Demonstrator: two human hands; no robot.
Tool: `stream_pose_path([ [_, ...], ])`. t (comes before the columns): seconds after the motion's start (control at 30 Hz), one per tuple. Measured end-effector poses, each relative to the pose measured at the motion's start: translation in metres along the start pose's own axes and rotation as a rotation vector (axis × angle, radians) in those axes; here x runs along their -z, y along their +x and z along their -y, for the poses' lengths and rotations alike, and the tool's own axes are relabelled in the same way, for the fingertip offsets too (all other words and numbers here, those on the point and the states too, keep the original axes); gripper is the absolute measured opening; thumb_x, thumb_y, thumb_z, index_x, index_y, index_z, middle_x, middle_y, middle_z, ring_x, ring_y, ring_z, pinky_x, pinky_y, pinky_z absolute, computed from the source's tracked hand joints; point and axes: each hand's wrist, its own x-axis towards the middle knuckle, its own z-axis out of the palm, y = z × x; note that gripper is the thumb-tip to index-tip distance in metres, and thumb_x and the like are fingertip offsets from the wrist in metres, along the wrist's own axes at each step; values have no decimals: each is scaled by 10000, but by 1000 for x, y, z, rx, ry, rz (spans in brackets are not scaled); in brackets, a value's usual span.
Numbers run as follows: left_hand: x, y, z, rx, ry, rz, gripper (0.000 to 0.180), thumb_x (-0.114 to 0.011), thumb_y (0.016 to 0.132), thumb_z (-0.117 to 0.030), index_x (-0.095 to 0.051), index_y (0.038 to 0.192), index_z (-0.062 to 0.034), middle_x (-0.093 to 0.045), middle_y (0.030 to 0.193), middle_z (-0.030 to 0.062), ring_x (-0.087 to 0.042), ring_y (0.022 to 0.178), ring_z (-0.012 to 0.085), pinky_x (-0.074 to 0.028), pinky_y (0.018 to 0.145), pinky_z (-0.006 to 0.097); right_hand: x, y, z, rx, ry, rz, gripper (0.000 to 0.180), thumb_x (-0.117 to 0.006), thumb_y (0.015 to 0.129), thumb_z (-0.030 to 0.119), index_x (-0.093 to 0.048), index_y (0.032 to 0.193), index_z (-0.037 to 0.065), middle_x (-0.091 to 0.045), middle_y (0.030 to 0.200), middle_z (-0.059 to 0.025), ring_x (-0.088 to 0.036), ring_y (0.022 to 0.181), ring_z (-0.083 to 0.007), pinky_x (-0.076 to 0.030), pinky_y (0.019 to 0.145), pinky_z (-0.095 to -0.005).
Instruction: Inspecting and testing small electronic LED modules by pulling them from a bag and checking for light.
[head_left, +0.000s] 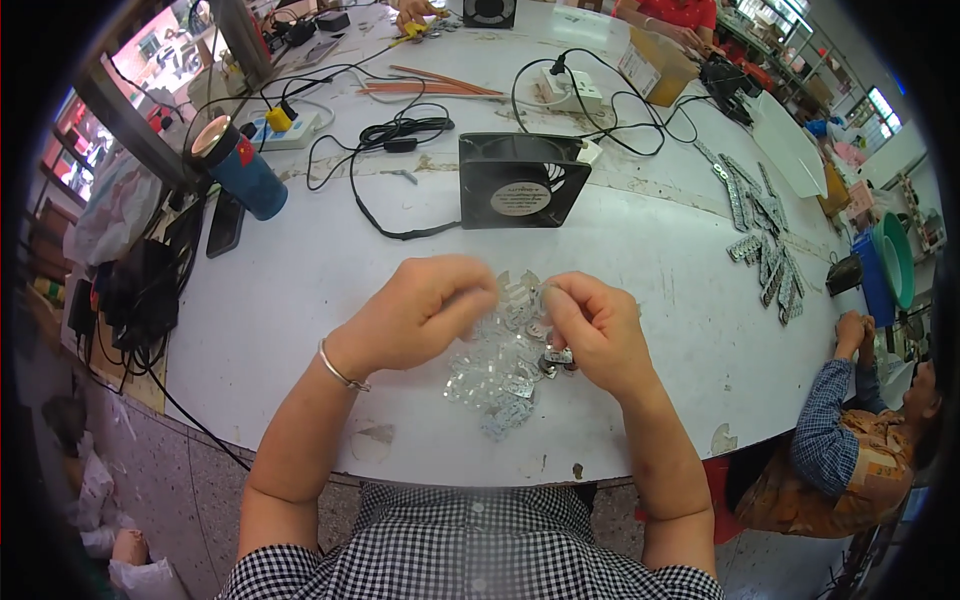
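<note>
My left hand (428, 308), wearing a bangle, hovers over the left side of a pile of small clear plastic pieces (478, 372). Its fingers are curled together and their tips are smeared by motion, so anything between them is hidden. At the pile's right side, my right hand (603, 332) pinches thumb against forefinger; what lies in the pinch is too small to make out. A few small shiny metal parts (557, 356) lie just under the right hand. Directly beyond both hands a black square fan (522, 180) stands upright on the white table (330, 290).
A blue tumbler (250, 178) and a phone (226, 224) are at the left. Black cables (400, 130) cross the far table. Silvery metal strips (770, 240) lie in a heap at right. A person (850, 440) sits at the right edge; others' hands show at the far side.
</note>
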Motion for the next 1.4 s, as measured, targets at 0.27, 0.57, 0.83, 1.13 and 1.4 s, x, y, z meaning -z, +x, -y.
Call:
stream_pose_path([
  [0.27, -27, 6, 8, -236, 493, -260, 269, -686, 829, -27, -653, 1096, -32, -654, 849, 114, -637, 642, 243, -507, 561, 307, -1, 3, -10, 186, -301, -60, 167, -584, 963, 125, -672, 990, -14, -612, 710, 13, -503, 574, -39, -412, 522, -217],
  [0.57, -25, 7, 11, -359, 594, -226, 298, -736, 773, -40, -659, 1062, -34, -668, 824, 93, -642, 639, 255, -517, 547, 327, -4, 4, -12, 242, -353, -71, 164, -583, 951, 112, -682, 980, -17, -612, 704, 6, -499, 579, -44, -412, 524, -228],
  [0.83, -25, 9, 12, -445, 624, -247, 285, -716, 738, -14, -652, 1015, -14, -667, 808, 108, -646, 639, 263, -526, 550, 332, -7, 4, -10, 212, -276, -71, 167, -582, 953, 109, -685, 984, -18, -626, 715, 1, -507, 588, -45, -416, 532, -227],
  [1.13, -30, 9, 15, -372, 556, -321, 228, -716, 772, 0, -651, 991, -2, -680, 838, 126, -659, 644, 262, -534, 556, 323, -7, 6, -20, 241, -252, -104, 177, -581, 971, 124, -683, 1007, -16, -625, 730, 18, -501, 591, -36, -411, 531, -218],
  [1.4, -37, 9, 8, -399, 495, -403, 222, -746, 760, 9, -649, 961, 6, -685, 849, 133, -658, 628, 243, -528, 532, 303, -9, 4, -8, 109, -93, -136, 188, -585, 978, 152, -686, 1007, -4, -612, 711, 32, -485, 571, -21, -380, 503, -201],
])
